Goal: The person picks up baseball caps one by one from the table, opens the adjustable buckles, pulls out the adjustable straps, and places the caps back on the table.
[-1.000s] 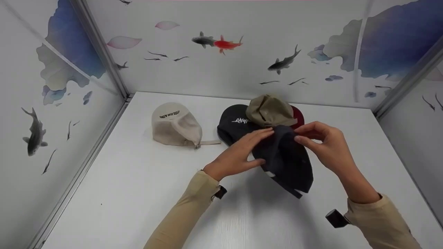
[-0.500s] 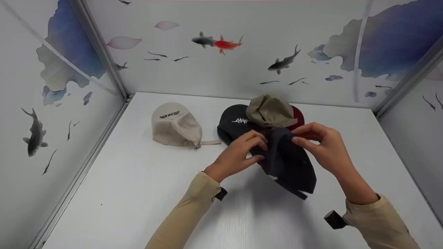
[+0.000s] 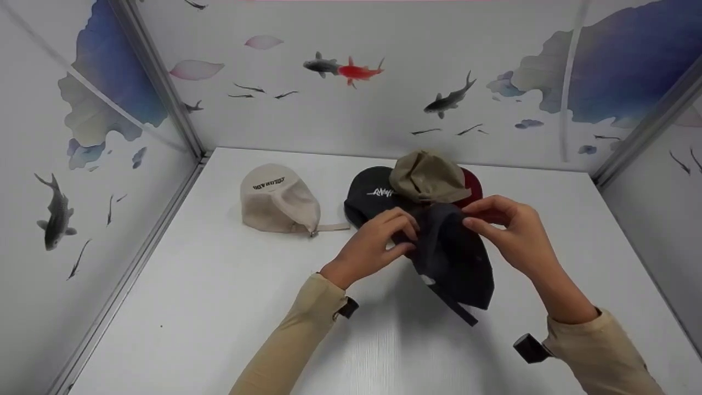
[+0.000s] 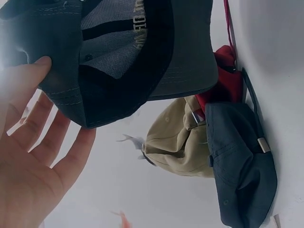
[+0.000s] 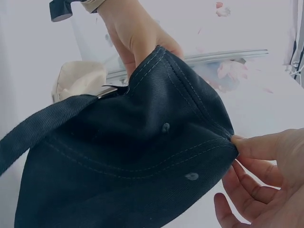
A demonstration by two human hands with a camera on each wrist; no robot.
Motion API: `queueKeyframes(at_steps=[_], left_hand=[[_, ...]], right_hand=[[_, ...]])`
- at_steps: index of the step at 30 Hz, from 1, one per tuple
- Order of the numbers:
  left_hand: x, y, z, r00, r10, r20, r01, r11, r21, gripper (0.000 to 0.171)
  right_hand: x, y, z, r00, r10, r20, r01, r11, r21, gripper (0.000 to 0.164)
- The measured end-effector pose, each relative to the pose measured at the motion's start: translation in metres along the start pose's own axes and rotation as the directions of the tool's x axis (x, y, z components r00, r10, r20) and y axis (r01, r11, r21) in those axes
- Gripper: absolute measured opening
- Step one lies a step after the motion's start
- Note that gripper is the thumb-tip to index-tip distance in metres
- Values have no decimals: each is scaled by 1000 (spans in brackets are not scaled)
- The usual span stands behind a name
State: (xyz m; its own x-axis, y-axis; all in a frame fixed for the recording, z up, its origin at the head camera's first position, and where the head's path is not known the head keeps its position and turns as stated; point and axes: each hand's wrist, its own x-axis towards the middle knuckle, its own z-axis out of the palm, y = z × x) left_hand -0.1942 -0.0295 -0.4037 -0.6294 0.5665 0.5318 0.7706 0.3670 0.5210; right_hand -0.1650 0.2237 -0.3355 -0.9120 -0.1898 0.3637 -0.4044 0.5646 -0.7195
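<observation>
Now the left hand, its fingers straighter 1 second ago, curls to grip the navy cap right of centre; the right hand pinches its upper-right edge, so 2 hands support it.

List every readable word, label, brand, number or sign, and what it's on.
"COLORADO": beige cap.
White script on the black cap: too small and blurred to read.
Light lettering inside the held dark cap, left wrist view: sideways, too unclear to read.
</observation>
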Motion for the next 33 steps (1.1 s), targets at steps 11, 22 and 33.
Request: queueKeyframes(at_steps=[11,22,33], left_hand=[[-3,-2,-2,1000,-25,0,25,997,-74,9],[-4,-8,1,998,-46,-33,43,995,-86,8],[-7,-11,1,996,-82,-44,78,992,-98,8]], right_hand=[[5,20,8,999,48,10,-48,999,-1,16],[11,27,19,998,67,0,-67,997,27,16],[3,21,21,999,-19,-40,20,1000,22,14]])
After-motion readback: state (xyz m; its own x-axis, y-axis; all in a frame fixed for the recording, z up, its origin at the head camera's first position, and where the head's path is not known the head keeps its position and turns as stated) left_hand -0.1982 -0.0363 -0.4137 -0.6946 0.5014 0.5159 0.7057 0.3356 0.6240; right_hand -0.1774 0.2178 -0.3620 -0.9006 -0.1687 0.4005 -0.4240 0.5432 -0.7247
